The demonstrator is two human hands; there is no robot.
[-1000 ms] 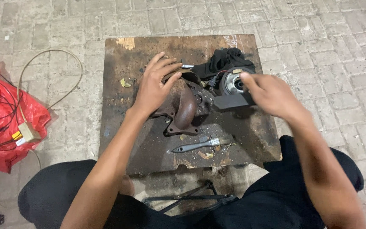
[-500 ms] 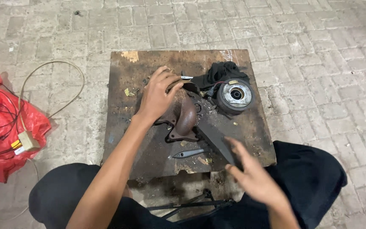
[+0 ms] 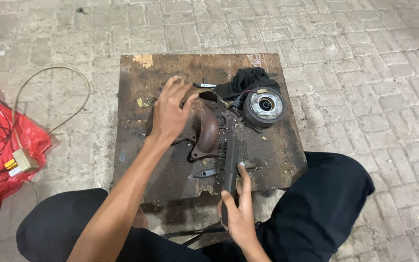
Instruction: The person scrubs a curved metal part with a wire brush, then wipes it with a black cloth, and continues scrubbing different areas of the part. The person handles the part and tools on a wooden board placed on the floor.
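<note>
Manifold point(image 3: 208, 133), a rusty curved casting, lies near the middle of the tabletop point(image 3: 136, 160), and my left hand point(image 3: 170, 114) rests on its upper flange with fingers spread, pressing rather than gripping. I judge it heavy, stiff and rough with rust, so not slippery, though the flange edges may be sharp; the bend of the pipe or a flange looks like the surest place to take hold. My right hand point(image 3: 238, 213) is closed around the lower end of a dark flat bar point(image 3: 230, 165), which points up toward the casting and ends just beside its lower flange. The bar looks like rigid steel, and I hold it by its near end. A small knife point(image 3: 207, 173) lies just left of the bar. A round pulley point(image 3: 264, 106) and a black cloth point(image 3: 248, 80) crowd the far right corner. The left strip of the tabletop has open room; the near edge sits right at my knees, so that side is tight.
</note>
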